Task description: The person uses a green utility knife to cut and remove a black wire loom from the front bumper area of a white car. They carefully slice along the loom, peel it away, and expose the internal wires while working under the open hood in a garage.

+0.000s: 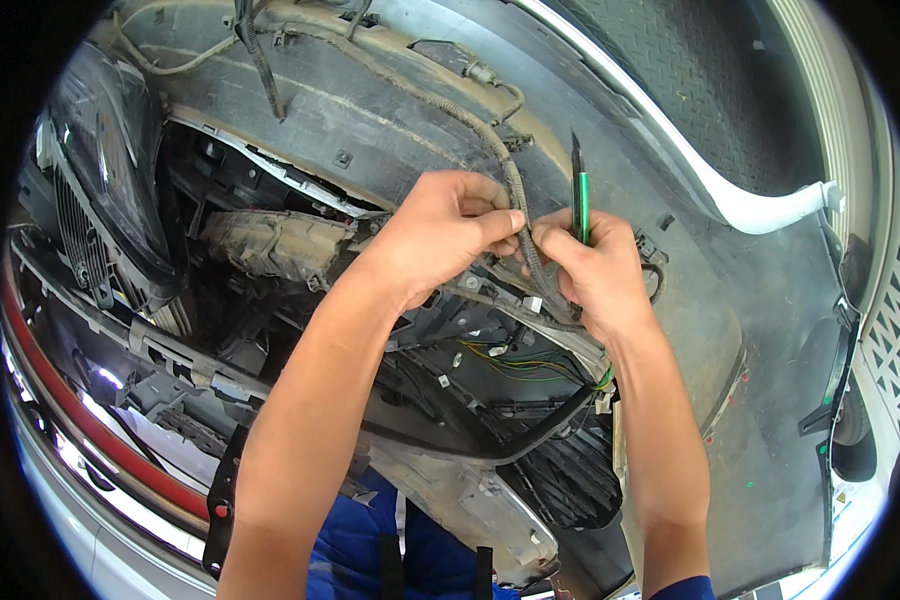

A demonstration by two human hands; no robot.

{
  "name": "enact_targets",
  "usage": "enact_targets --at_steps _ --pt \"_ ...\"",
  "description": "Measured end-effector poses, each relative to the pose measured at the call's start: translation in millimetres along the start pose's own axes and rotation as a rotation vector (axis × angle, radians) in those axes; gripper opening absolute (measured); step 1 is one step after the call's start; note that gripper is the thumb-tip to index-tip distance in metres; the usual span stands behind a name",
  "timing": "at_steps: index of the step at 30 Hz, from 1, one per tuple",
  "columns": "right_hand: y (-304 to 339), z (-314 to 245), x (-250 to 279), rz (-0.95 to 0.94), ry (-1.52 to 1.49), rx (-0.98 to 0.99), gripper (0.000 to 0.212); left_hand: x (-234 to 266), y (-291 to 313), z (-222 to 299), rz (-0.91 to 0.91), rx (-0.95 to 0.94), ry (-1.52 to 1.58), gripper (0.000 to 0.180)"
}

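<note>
A dusty, tape-wrapped wiring harness [511, 175] curves down across the grey inner side of a large plastic car panel [380, 120]. My left hand [450, 225] is closed, pinching the harness between thumb and fingers from its left side. Just to the right of it, my right hand [605, 265] is closed around a slim green utility knife [584, 200], whose dark blade points up and away from me. The thumb and index finger of this hand also meet at the harness. Whether they grip it or only touch it is hard to tell.
A headlight [110, 150] stands at the left. Under my hands run loose yellow and green wires [520, 368] and a black ribbed part [570, 480]. A red bar [80, 400] crosses the lower left. White trim [760, 212] curves at the right, near a patterned floor mat [705, 90].
</note>
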State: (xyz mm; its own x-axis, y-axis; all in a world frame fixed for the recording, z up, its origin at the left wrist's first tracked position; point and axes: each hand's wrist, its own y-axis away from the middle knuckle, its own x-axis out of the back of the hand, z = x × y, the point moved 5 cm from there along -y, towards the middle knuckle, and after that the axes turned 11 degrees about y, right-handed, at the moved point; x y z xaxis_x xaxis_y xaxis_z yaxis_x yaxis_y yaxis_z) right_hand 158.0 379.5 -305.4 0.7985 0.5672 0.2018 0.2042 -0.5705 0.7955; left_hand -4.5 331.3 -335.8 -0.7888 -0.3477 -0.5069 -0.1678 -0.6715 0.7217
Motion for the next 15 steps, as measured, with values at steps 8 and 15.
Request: enact_targets --at_steps 8,15 --pt "-4 12 -9 -0.025 -0.248 -0.087 0.027 0 -3 -1 -0.008 -0.029 0.013 0.014" --pt "-1 11 -10 0.067 -0.303 -0.157 0.019 -1 -6 -7 0.001 -0.026 0.051 0.016"
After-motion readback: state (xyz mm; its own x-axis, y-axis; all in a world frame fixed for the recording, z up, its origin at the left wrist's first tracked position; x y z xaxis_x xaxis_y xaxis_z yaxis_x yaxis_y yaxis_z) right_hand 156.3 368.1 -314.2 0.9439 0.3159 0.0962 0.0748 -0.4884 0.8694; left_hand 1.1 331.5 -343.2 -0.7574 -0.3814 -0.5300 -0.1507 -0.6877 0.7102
